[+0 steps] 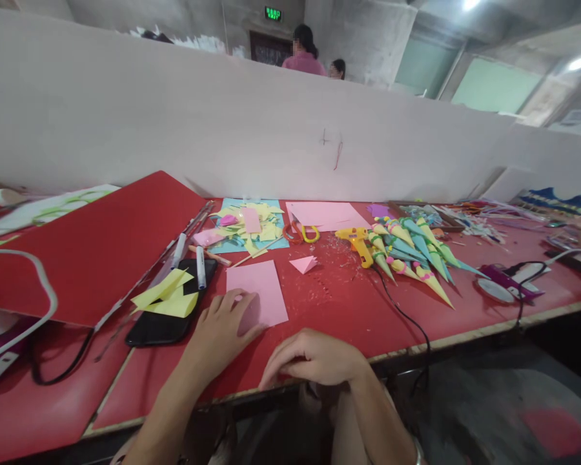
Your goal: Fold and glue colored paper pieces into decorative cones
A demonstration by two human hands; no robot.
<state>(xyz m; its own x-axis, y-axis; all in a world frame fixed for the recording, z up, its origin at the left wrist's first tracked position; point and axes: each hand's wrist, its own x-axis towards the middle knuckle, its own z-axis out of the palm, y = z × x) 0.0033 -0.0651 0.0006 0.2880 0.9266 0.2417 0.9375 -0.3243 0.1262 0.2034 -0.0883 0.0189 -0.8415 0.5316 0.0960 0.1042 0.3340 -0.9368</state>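
A square sheet of pink paper (266, 290) lies flat on the red tabletop in front of me. My left hand (225, 329) rests over its lower left part, fingers spread and touching the sheet. At the table's front edge my right hand (314, 358) hangs loosely bent, a gap between thumb and fingers and nothing seen in it; its fingertips are partly hidden. Just beyond the sheet sits a small folded pink paper piece (304, 264). A black phone (159, 328) with yellow paper strips (172, 294) and a marker (201, 268) on it lies left of my left hand.
Scissors (311, 234) and a yellow glue gun (358, 244) lie farther back, its cord running off the front edge. Right of it is a pile of paper cones (416, 248). Paper scraps (259, 223) cover a blue sheet. A white partition (223, 129) stands behind; people are beyond it.
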